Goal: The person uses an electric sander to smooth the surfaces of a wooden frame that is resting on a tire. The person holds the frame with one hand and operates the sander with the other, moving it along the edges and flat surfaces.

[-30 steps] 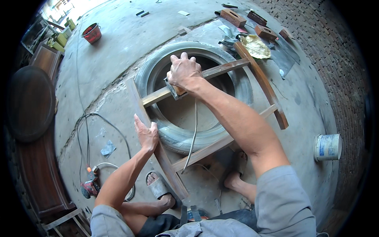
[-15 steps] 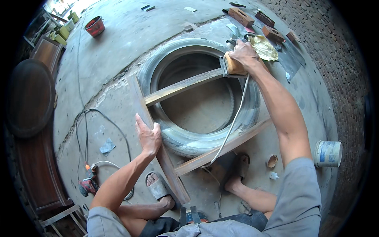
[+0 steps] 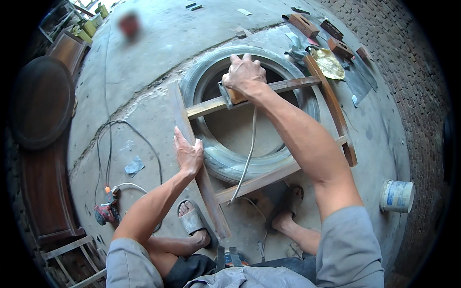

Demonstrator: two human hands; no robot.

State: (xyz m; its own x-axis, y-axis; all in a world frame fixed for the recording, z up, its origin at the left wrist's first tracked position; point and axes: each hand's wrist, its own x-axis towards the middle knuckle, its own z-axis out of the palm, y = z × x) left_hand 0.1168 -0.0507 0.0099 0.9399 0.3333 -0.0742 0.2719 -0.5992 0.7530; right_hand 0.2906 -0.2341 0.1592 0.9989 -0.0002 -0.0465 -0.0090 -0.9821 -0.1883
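Observation:
A wooden frame (image 3: 206, 197) with two long rails and two crossbars rests over a grey tyre (image 3: 216, 165) lying flat on the floor. My right hand (image 3: 246, 76) is closed over the top of a yellow-orange power sander (image 3: 235, 97). The sander's flat pad sits on the far crossbar (image 3: 293, 85), left of its middle, and a pale cord (image 3: 250, 144) hangs down from it. My left hand (image 3: 188, 153) holds the left rail between thumb and fingers, just below the far crossbar's joint. The right rail (image 3: 331, 105) looks darker and browner.
A second, red power tool (image 3: 104, 212) lies at left beside looped cables (image 3: 111, 124). Bricks (image 3: 303, 25) and a crumpled yellowish sheet (image 3: 328, 64) lie far right. A white bucket (image 3: 397, 196) is at right; dark wooden panels (image 3: 43, 103) stand left. My sandalled feet flank the frame's near end.
My right hand has slid the sander leftward along the far crossbar, from its right end, uncovering the right rail. My left hand stays on the left rail. The view has shifted slightly.

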